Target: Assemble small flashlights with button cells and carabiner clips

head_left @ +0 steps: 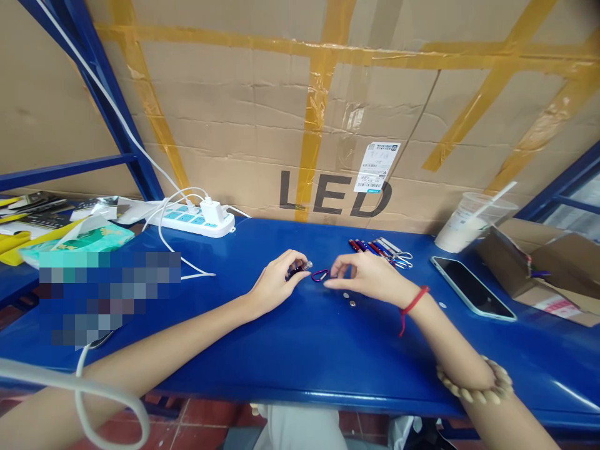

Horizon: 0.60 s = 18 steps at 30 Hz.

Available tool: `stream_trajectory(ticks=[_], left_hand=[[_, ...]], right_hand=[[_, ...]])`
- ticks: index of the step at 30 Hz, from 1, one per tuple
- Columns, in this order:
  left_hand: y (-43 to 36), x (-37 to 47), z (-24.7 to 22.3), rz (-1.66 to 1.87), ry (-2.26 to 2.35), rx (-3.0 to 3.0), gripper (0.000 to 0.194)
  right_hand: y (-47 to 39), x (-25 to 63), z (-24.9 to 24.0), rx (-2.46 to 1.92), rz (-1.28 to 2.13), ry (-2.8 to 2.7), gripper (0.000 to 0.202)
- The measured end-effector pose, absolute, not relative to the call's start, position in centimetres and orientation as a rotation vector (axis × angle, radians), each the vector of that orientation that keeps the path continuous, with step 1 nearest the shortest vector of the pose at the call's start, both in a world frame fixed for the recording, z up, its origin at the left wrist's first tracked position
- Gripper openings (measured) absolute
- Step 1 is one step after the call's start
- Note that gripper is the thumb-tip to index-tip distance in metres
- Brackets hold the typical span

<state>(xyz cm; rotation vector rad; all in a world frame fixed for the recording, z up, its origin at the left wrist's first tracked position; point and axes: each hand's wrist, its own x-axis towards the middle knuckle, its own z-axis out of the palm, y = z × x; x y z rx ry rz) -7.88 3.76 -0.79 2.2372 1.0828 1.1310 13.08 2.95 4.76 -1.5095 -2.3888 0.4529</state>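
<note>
My left hand (279, 281) has its fingers curled round a small dark tube with a clear or silvery end (296, 271), above the blue table. A purple carabiner (320, 275) lies between my two hands. Just right of it, my right hand (363, 273) hovers with thumb and index finger bent toward each other; whether anything small is between the fingertips cannot be made out. Below that hand lie two small round pieces (352, 304). Behind it rests a group of red, blue and silver tubes with carabiners (379, 249).
A phone (473, 289), a cup with a straw (469, 225) and an open cardboard box (553, 256) are at the right. A white power strip (187, 219) with cables and a green packet (89, 240) are at the left. A large carton (234, 125) stands behind.
</note>
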Motion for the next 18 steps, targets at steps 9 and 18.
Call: stream_trajectory(ticks=[9, 18], left_hand=[[3.8, -7.8, -0.9, 1.117, 1.083, 2.226, 0.011], [3.8, -7.8, -0.7, 1.113, 1.088, 2.223, 0.011]], right_hand=[[4.2, 15.5, 3.8, -1.491, 1.141, -2.44, 0.025], [4.4, 14.0, 3.8, -1.795, 0.454, -2.425, 0.021]])
